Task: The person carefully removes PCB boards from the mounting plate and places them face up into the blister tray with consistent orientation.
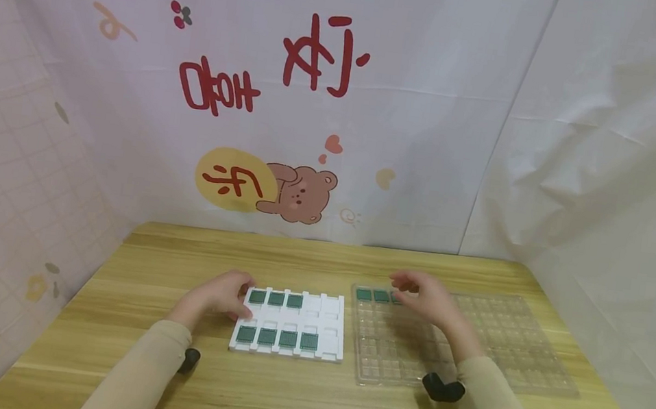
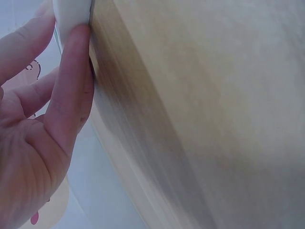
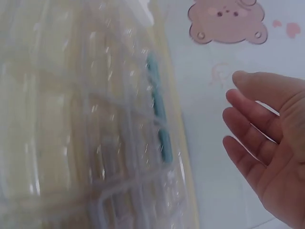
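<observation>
My left hand (image 1: 221,293) pinches the left edge of a white tray (image 1: 341,327), its thumb near the top rim. In the left wrist view, fingers (image 2: 74,71) press against the white tray's side (image 2: 72,13). Square green chips (image 1: 276,299) sit in the white tray's pockets, three in the far row and several in the near row. Over the far part of a clear plastic compartment tray (image 1: 372,348) hovers my right hand (image 1: 429,301), fingers loosely bent, holding nothing. Green chips (image 1: 364,295) lie in that tray's far-left pockets; the hand partly covers one. The right wrist view shows this hand (image 3: 271,129) apart from the chips (image 3: 158,105).
The clear tray extends to the right in a second section (image 1: 509,339). Both trays lie side by side on a wood-grain table (image 1: 276,405), a narrow gap between them. A printed white curtain (image 1: 423,141) encloses the back and sides. Black bands (image 1: 443,388) sit at the wrists.
</observation>
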